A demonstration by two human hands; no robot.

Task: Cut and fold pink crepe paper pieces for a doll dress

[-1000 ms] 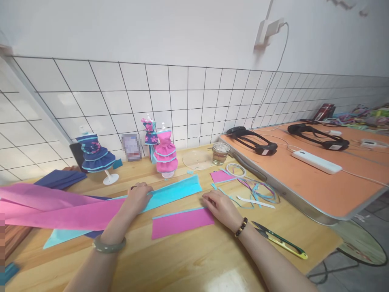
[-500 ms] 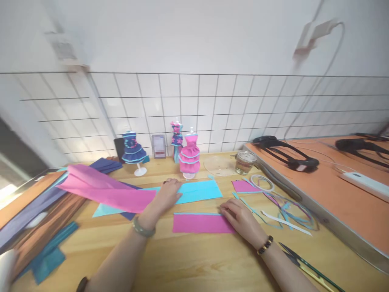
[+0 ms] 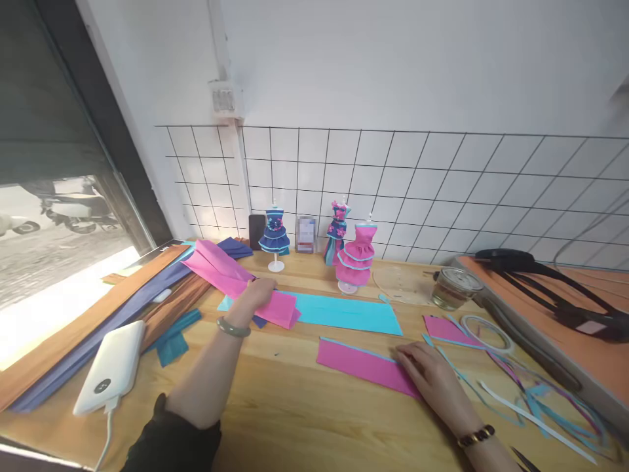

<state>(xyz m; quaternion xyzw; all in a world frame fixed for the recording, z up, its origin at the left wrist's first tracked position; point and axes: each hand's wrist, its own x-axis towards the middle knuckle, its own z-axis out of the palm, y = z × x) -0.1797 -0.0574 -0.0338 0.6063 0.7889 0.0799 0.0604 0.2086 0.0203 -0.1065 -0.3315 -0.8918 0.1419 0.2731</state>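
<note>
Head view: two bare hands reach over a wooden desk [image 3: 304, 419] spread with fabric.
Left hand [image 3: 255, 295]: its fingers bend over the pink cloth [image 3: 281, 308]; the tips are hidden, so I cannot tell how far open they are or whether they pinch it.
Right hand [image 3: 430, 370]: its fingers lie loosely curled on the far edge of the magenta strip [image 3: 354, 360], near its right end; no clear pinch shows.
Pink cloth: under the left fingers, trailing off beyond them to the left, its near end over part of the turquoise strip [image 3: 348, 314]. If pulled, it could drag that strip askew, since the layers overlap.
Magenta strip: runs left from the right fingers, blue edging along its far side. A sideways slide of those fingers could skew or crease it.
Pink dress [image 3: 354, 262]: on a small stand beyond the turquoise strip, between the two sets of fingers; a careless sweep of cloth could tip it.
Lidded jar [image 3: 456, 288]: beyond the right fingers; a knock might spill what looks like liquid onto the fabric.
Tangled cords [image 3: 550, 400]: right of the right fingers; the bracelet [image 3: 476, 437] could snag them if the wrist swings outward.
</note>
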